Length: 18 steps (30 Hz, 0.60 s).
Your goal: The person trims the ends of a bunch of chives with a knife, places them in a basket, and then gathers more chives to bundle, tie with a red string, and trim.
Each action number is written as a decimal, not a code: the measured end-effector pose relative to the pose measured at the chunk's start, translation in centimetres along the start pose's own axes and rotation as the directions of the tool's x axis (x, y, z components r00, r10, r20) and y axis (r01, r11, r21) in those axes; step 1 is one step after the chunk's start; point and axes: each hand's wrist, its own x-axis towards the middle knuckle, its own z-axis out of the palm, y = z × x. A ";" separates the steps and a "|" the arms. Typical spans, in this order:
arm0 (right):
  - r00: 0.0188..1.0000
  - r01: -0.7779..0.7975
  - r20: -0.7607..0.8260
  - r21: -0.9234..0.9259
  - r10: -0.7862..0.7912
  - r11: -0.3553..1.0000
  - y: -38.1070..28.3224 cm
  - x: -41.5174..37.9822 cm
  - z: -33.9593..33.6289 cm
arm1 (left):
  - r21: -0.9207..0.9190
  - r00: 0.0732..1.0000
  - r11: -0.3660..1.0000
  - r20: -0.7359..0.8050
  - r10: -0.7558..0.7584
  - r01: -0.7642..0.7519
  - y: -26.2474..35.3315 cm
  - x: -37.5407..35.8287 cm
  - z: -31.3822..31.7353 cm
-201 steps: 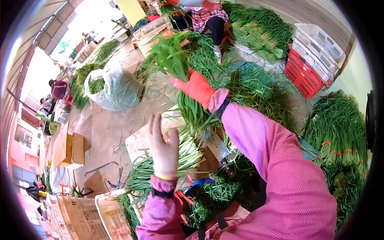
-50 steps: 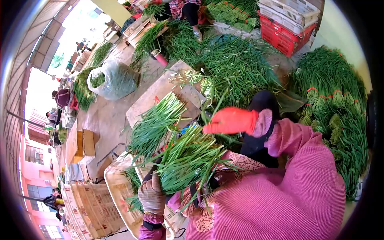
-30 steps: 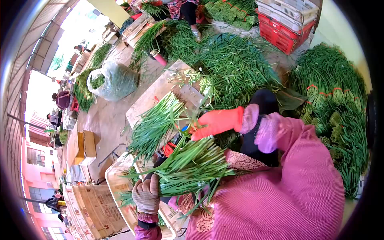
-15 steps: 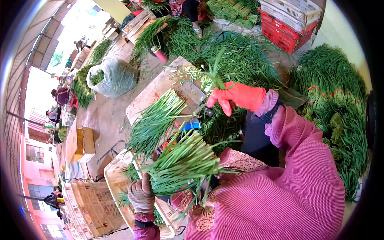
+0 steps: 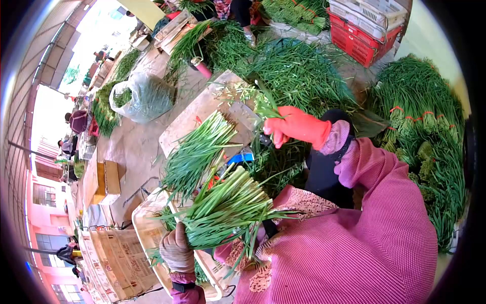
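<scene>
My left hand (image 5: 177, 249), in a grey striped glove, is closed around a thick bunch of garlic chives (image 5: 228, 205), their pale cut ends toward the right. The red rubber glove on my right hand (image 5: 298, 126) is closed on a few loose chive blades (image 5: 268, 101), which point up and left. Beside that hand a cleaver (image 5: 245, 116) lies on the wooden board (image 5: 185, 124). Another pile of chives (image 5: 200, 152) rests on the board, near a small blue object (image 5: 242, 157) that I cannot make out.
A white plastic crate (image 5: 147, 218) stands beside my left hand. Loose chives (image 5: 298, 71) are heaped past the board, and banded bunches (image 5: 420, 111) are stacked at right. Red and white crates (image 5: 362, 38) stand behind. A plastic bag (image 5: 147, 99) sits on the floor; people are farther off.
My right hand has turned and its fingers have closed more; the blades in it have tilted left. My left hand and its bunch have shifted slightly left.
</scene>
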 end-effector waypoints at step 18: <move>0.929 -0.218 0.336 0.167 0.152 0.962 -4.3 -5.9 4.4 | 0.015 0.982 0.985 0.073 -0.172 0.171 -0.6 1.0 0.0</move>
